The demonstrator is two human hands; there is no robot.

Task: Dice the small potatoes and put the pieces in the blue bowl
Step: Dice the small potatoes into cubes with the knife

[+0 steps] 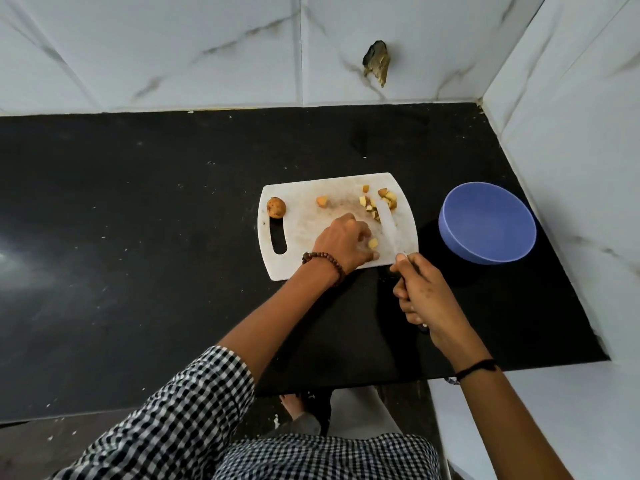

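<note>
Left grip (341,242) pinches potato piece (373,242) on cutting board (304,192), frame centre. Right grip (420,292) clenched round knife (388,226), blade just beside piece. Blue bowl (485,223) at right.

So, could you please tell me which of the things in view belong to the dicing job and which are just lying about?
In use: cutting board; whole potato; diced pile; potato piece held by left hand; knife in right hand; blue bowl.
Just there: broken patch in the wall tile; bead bracelet; black countertop.
</note>
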